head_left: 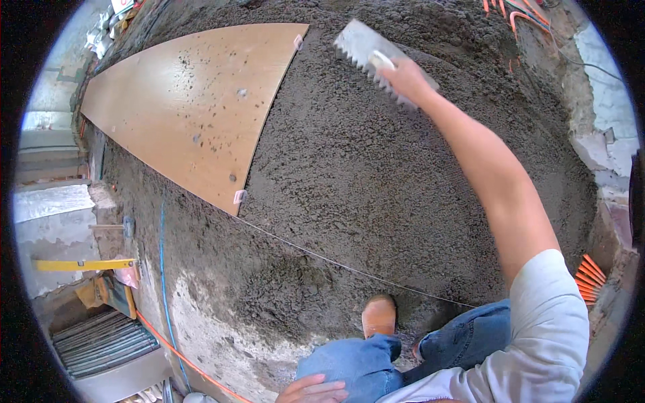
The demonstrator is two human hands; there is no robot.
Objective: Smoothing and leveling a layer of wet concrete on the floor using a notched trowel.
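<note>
My right hand (406,79) grips the pale handle of a notched metal trowel (357,41) over the grey, crumbly mortar bed (363,181); the trowel is slightly blurred. My right arm reaches forward from the lower right. A large beige tile (181,114), speckled with mortar, lies left of the trowel, with small pale plastic pieces (239,197) at its right edge. A thin string (336,263) runs from the tile's lower corner across the mortar. My left hand (312,387) rests with fingers spread on my bent left leg at the bottom edge.
A yellow level (80,264), a mallet (127,226), stacked grey boards (104,339) and blue and orange tubing (163,262) are along the left. Orange pipes (588,279) protrude by the broken wall at right, with more tubing (517,20) at top right. My booted feet (379,316) are at bottom centre.
</note>
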